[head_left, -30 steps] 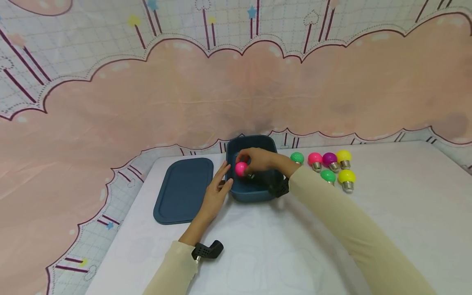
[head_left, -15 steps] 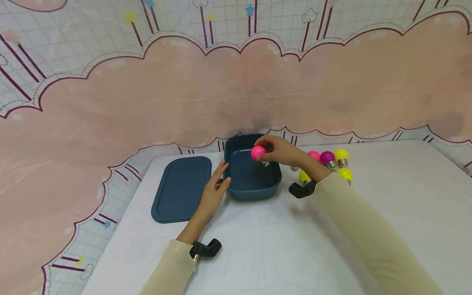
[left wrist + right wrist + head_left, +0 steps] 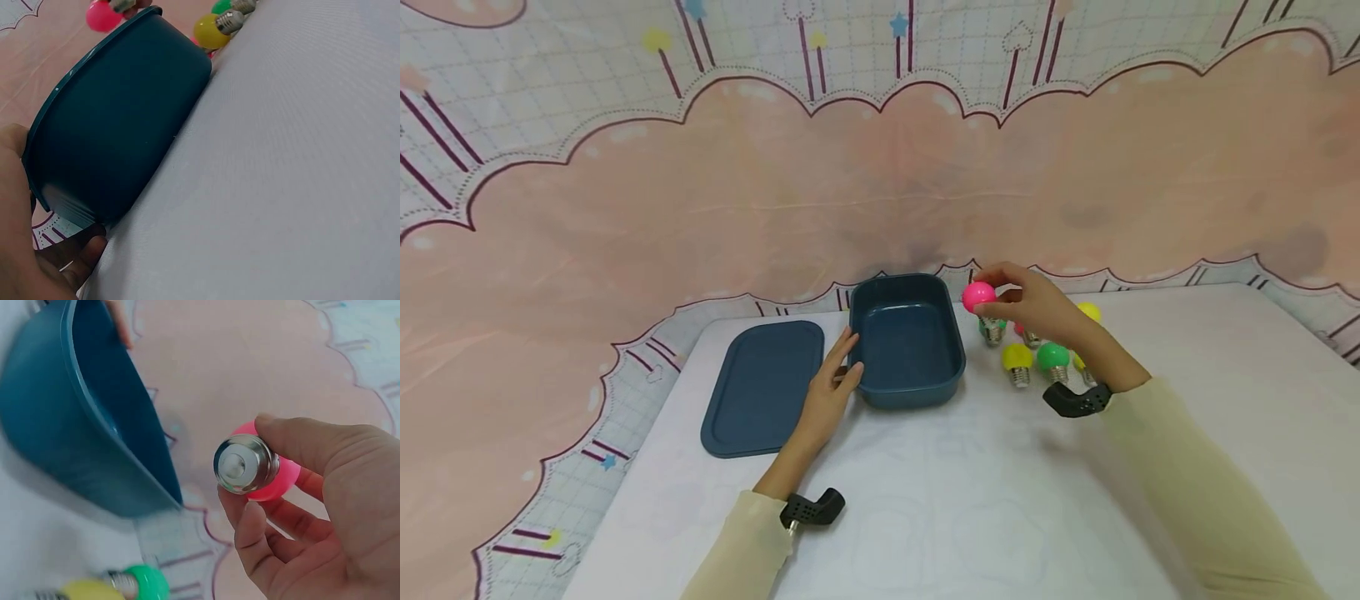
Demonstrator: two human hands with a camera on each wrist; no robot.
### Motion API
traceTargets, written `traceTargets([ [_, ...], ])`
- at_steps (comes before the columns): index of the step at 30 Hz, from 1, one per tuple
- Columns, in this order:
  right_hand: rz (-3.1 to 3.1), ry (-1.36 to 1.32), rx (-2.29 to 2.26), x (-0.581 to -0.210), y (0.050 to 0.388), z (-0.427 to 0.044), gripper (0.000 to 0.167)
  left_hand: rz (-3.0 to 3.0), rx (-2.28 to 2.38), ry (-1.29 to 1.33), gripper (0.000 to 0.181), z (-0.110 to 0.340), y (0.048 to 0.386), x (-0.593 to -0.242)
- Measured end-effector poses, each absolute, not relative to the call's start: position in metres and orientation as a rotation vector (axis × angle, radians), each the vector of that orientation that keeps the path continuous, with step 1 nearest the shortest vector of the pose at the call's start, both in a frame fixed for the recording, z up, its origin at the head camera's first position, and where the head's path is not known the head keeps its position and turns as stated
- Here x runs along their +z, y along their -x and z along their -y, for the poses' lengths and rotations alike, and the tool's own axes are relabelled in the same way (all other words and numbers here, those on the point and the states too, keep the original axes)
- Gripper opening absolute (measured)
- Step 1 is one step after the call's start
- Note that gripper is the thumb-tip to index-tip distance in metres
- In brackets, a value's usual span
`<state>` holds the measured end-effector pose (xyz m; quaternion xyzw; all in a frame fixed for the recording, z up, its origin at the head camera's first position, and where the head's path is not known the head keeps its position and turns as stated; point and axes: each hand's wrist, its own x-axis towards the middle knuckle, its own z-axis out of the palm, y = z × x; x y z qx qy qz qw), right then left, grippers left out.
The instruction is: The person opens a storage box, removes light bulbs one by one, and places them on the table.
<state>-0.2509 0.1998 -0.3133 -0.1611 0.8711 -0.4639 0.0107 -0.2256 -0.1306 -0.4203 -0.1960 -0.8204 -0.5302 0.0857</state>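
My right hand [image 3: 1033, 310] pinches a pink light bulb [image 3: 978, 297] between thumb and fingers, raised to the right of the dark blue box [image 3: 906, 398]. In the right wrist view the bulb's silver screw base [image 3: 240, 465] faces the camera. My left hand [image 3: 829, 390] rests against the box's left side, its fingers extended along the rim and wall. Below the held bulb, several other bulbs lie on the table, among them a yellow bulb [image 3: 1018, 358] and a green bulb [image 3: 1053, 358]. My right hand and forearm partly hide some of them.
A flat dark blue lid [image 3: 763, 390] lies left of the box on the white table [image 3: 925, 500]. Behind the table hangs a peach patterned cloth [image 3: 850, 192]. Another yellow bulb [image 3: 1089, 312] shows past my right hand.
My right hand has lifted the pink bulb out of the box and carried it right, over the other bulbs. The left hand stays at the box's side.
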Motion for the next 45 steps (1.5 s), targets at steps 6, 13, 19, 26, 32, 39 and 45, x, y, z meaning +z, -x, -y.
traceTargets([
  [6,-2.822,0.417,-1.416,-0.312,0.236,-0.234,0.050,2.432,-1.591,0.593,0.051,0.132,0.226,-0.421],
  [13,-2.891,0.300,-1.398,-0.315,0.220,-0.274,0.056,2.444,-1.573,0.575,0.051,0.133,0.226,-0.421],
  [19,-2.919,0.182,-1.334,-0.323,0.205,-0.306,0.059,2.430,-1.579,0.596,0.051,0.132,0.226,-0.420],
  [26,-2.954,0.089,-1.292,-0.331,0.196,-0.330,0.065,2.435,-1.607,0.593,0.050,0.131,0.226,-0.418],
  [32,-2.910,0.031,-1.297,-0.345,0.190,-0.344,0.069,2.429,-1.595,0.591,0.049,0.130,0.226,-0.418],
  [39,-2.894,-0.054,-1.286,-0.374,0.185,-0.366,0.068,2.427,-1.581,0.608,0.051,0.129,0.226,-0.420],
  [45,-2.861,-0.095,-1.303,-0.389,0.188,-0.373,0.069,2.436,-1.588,0.600,0.050,0.131,0.228,-0.421],
])
